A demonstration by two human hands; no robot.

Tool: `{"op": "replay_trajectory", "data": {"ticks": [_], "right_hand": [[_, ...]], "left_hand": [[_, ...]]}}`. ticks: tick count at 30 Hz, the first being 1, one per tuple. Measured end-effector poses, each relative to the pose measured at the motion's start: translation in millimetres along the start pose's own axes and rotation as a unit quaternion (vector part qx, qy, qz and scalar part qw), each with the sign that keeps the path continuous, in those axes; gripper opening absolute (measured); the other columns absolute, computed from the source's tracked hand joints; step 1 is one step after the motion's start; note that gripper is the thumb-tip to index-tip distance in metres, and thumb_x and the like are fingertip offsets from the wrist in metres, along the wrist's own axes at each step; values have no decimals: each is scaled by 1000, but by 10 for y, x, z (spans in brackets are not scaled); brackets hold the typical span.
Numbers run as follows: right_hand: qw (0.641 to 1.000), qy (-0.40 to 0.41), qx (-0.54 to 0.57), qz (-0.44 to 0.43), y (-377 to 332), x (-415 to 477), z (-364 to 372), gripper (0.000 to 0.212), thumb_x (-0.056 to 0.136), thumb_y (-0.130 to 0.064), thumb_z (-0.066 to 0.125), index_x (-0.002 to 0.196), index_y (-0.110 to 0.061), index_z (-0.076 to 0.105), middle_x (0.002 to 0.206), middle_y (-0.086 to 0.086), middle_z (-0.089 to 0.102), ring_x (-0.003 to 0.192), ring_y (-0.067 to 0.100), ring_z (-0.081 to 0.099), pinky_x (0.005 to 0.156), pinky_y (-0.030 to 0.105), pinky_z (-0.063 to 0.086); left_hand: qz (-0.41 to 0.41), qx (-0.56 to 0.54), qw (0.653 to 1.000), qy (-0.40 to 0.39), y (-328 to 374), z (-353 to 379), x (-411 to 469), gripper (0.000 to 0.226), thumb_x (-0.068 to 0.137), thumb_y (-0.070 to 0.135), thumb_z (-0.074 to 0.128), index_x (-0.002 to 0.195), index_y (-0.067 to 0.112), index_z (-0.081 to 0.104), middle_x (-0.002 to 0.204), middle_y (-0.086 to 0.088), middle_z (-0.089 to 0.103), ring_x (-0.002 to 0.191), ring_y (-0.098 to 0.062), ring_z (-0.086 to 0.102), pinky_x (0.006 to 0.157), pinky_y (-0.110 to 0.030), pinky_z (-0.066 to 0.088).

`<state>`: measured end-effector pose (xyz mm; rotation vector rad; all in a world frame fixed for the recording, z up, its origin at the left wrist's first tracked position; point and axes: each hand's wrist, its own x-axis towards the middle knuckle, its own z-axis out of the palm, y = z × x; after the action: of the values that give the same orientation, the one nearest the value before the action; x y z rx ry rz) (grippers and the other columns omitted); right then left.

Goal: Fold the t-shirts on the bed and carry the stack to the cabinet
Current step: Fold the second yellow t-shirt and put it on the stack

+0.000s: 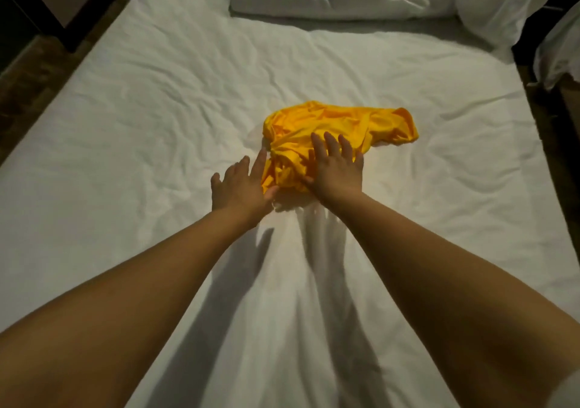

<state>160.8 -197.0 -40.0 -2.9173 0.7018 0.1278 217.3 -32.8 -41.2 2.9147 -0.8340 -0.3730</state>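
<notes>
Yellow t-shirt [339,125] lies crumpled at the middle of the bed [125,131]. Right hand [337,174] rests flat on it, fingers [330,144] spread. Left hand [240,186] touches its left edge, fingers straight; thumb possibly under fabric.

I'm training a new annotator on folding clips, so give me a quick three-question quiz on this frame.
1. True or false: the yellow t-shirt is already folded flat.
2. Which hand lies spread on top of the shirt: A) left, B) right?
3. Fill in: the bed sheet under the shirt is ___ in colour.

Key:
1. False; it lies crumpled.
2. B, the right hand.
3. White.
</notes>
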Motion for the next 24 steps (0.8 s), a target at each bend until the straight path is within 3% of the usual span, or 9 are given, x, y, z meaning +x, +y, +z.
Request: {"op": "replay_trajectory", "data": {"ticks": [2,4,6,9,14,16,20,24], "right_hand": [[999,-43,23,9,-52,154,203,85,85,-49,58,149,-28,7,157,5,14,144,32,10,111,53,16],[995,-87,47,3,-108,230,417,70,88,-45,54,146,-25,19,152,10,27,139,37,22,111,51,24],[994,-88,60,18,-156,238,524,50,95,-35,45,140,-19,31,145,13,36,132,40,31,109,48,28],[995,-68,76,21,-145,177,489,42,97,-27,42,135,-9,36,139,18,43,124,42,38,103,44,28],[985,-34,162,43,-126,-254,265,50,86,-25,62,125,-2,41,126,23,49,116,40,43,89,41,35],[974,-7,220,47,-184,-486,160,53,81,-25,67,121,-1,43,121,24,52,113,39,44,86,40,34],[955,49,292,36,-303,-962,-16,56,76,-29,73,114,2,48,113,25,55,106,41,48,83,43,35],[919,81,383,37,-325,-1418,-242,61,67,-44,69,109,-5,48,108,16,57,101,34,53,81,43,44]], "left_hand": [[17,-22,1000,5,12,88,63,73,91,59,34,148,29,-1,153,-10,22,137,-31,28,108,-54,23],[26,-36,999,9,-9,162,91,74,91,59,36,148,29,-1,151,-10,27,134,-31,33,106,-55,28],[18,-53,998,8,-76,192,117,74,91,58,37,148,28,0,149,-11,30,131,-32,37,103,-54,32],[16,-66,998,20,-155,175,122,75,91,56,40,149,26,2,148,-11,32,128,-32,40,98,-50,36],[76,-110,991,-20,-21,128,-109,71,94,42,45,149,25,5,148,-11,31,126,-34,40,93,-47,40],[95,-138,986,-25,55,74,-232,66,93,34,49,149,22,15,147,-10,32,127,-33,39,93,-47,41],[131,-184,974,30,202,-139,-546,30,87,10,52,116,3,51,120,-18,53,109,-34,49,74,-36,37],[129,-223,964,64,298,-366,-971,28,88,8,47,116,4,50,108,-21,59,94,-38,55,63,-32,32]]}}
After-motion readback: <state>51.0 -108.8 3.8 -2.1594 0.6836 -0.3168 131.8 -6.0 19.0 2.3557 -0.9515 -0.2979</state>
